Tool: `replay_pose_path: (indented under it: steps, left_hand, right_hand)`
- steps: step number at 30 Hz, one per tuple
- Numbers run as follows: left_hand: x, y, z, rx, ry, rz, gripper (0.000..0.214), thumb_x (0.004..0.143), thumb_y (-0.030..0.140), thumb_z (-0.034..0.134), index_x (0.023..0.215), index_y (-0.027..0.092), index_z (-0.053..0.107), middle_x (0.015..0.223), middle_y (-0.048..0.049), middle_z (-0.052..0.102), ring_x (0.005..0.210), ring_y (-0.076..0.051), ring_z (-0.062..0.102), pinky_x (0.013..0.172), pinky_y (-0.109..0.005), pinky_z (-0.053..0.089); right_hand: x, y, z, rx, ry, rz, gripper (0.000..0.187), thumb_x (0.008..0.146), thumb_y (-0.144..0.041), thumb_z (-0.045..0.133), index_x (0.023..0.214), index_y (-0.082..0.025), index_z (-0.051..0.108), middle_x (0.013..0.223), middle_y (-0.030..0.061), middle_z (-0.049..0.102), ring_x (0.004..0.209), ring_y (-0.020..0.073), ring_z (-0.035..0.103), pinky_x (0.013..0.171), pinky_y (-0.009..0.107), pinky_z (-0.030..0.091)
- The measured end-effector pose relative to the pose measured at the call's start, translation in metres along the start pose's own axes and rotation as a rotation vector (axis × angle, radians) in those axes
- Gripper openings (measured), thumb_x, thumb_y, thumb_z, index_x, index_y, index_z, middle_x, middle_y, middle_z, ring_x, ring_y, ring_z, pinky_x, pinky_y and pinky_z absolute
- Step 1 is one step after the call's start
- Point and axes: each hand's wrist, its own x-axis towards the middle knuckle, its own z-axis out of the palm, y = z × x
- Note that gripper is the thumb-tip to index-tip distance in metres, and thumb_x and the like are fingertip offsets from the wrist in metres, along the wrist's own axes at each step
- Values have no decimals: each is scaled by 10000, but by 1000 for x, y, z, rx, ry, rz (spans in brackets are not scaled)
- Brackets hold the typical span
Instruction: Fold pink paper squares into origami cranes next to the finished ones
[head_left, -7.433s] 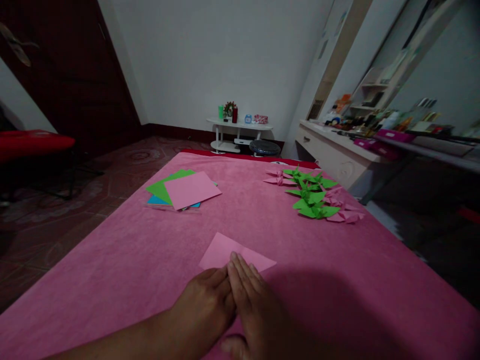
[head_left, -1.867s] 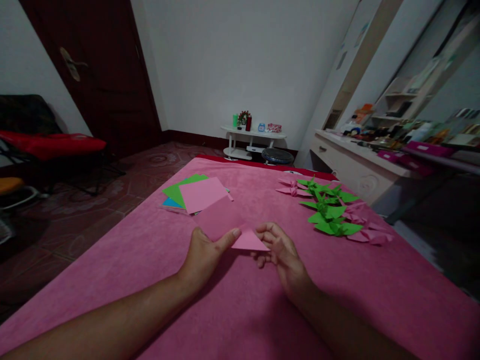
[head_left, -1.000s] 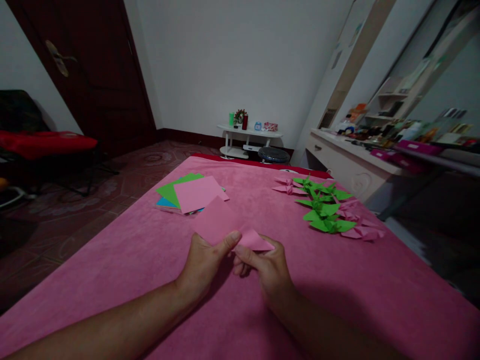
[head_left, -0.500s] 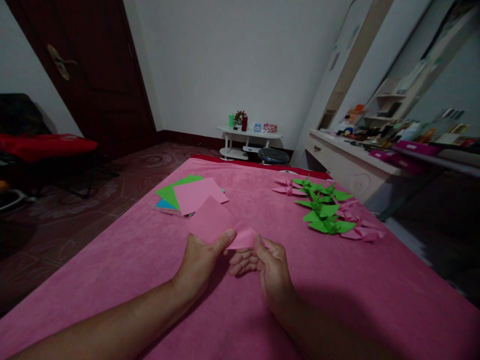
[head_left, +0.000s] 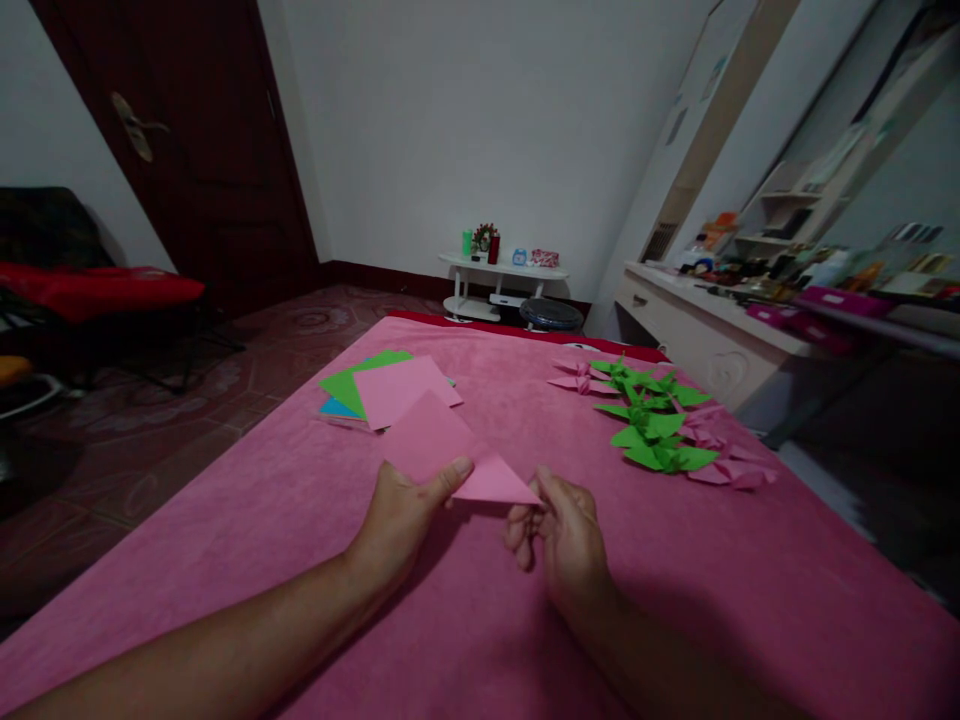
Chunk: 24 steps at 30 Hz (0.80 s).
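Note:
A pink sheet of origami paper is held above the pink cloth, its right part tapering to a point. My left hand is closed on its near edge, thumb on top and fingers mostly hidden underneath. At the pointed right corner, my right hand pinches the paper between thumb and finger, with the other fingers curled below. Just beyond the held sheet lies a stack of square papers, with a pink square over a green one and a blue one.
Several folded green cranes and pink cranes lie in a group at the right of the pink cloth. A cluttered dresser stands beyond on the right. A low white shelf is against the far wall, a red chair at left.
My right hand has slid right along the paper's near edge to its tip, so the right part now shows as a sharp point. My left hand keeps its hold.

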Motion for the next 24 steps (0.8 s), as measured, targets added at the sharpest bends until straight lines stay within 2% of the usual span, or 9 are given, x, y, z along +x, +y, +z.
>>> replay_pose_path:
  steps: [3, 6, 8, 10, 13, 17, 21, 24]
  left_hand:
    - [1, 1, -2, 1, -29, -52, 247, 669, 305, 717, 655, 123, 551, 584, 13, 546, 511, -90, 448, 484, -204, 384]
    - [0, 4, 0, -26, -128, -44, 224, 660, 271, 724, 786, 120, 616, 726, -26, 626, 624, -128, 533, 585, -236, 449]
    - [-2, 5, 3, -31, -196, -21, 248, 659, 258, 722, 853, 123, 643, 820, -55, 659, 715, -161, 574, 668, -271, 473]
    - [-3, 4, 5, -23, -239, -8, 262, 656, 263, 722, 872, 129, 660, 856, -70, 674, 747, -178, 590, 699, -290, 477]
    - [-3, -1, 4, 29, -294, -65, 214, 659, 318, 719, 726, 121, 668, 686, -54, 659, 591, -144, 560, 566, -248, 444]
    - [0, -7, -1, 161, -359, -190, 380, 709, 437, 653, 521, 109, 611, 454, -31, 547, 386, -79, 414, 407, -199, 290]
    - [3, -6, -3, 272, -309, -143, 450, 744, 474, 598, 457, 132, 545, 373, 15, 438, 349, -60, 331, 377, -184, 208]
    - [3, -5, -3, 264, -333, -118, 468, 759, 488, 574, 446, 148, 499, 363, 35, 386, 348, -59, 301, 376, -185, 193]
  right_hand:
    - [8, -9, -7, -49, 50, -69, 400, 821, -454, 503, 611, -126, 595, 475, 18, 568, 365, 87, 462, 369, 185, 327]
    - [11, -20, -4, -128, -92, -70, 266, 794, -402, 575, 748, -147, 634, 603, -7, 578, 502, 88, 481, 472, 190, 354]
    - [9, -25, 1, -230, -172, -112, 210, 744, -360, 644, 716, -153, 627, 600, -25, 532, 528, 87, 440, 494, 199, 329]
    - [7, -28, 4, -337, -190, -163, 215, 708, -321, 681, 611, -149, 595, 551, -39, 463, 521, 84, 385, 490, 210, 291]
    - [7, -25, -1, -366, -145, -171, 271, 722, -301, 666, 532, -151, 543, 511, -48, 389, 511, 84, 336, 484, 224, 252]
    - [12, -17, -12, -212, -69, -122, 235, 723, -289, 669, 564, -153, 561, 541, -41, 440, 532, 93, 373, 520, 229, 291]
    - [13, -12, -11, -72, -42, -63, 195, 677, -250, 699, 552, -145, 592, 520, -37, 474, 518, 93, 397, 519, 228, 306]
    - [12, -12, -5, 19, -20, 4, 161, 631, -231, 713, 545, -141, 612, 510, -27, 520, 498, 96, 429, 509, 227, 323]
